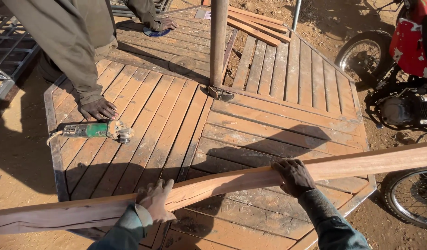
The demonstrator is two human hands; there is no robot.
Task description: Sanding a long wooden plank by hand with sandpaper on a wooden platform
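From the head camera, a long wooden plank runs across the lower part of the picture, its long axis nearly level, rising slightly from the lower left edge to the right edge; both ends pass out of view. It lies over the near edge of an octagonal slatted wooden tabletop with a metal frame.

The left hand grips the plank from the near side, fingers curled up over its top edge and clamped on the wood. The right hand sits further along to the right, palm down, fingers wrapped over the far edge and closed on the plank.

Beyond the left fingers and further left, a green angle grinder lies on the slats, its disc end pointing right. Just above it, another person's hand rests on the tabletop, fingers together. That person's other hand is at the far edge by a round blue disc.

Far beyond both hands a rusty metal post stands at the tabletop's centre, with loose wooden slats stacked behind it. Right of the right fingers, a red motorcycle stands on the dirt.
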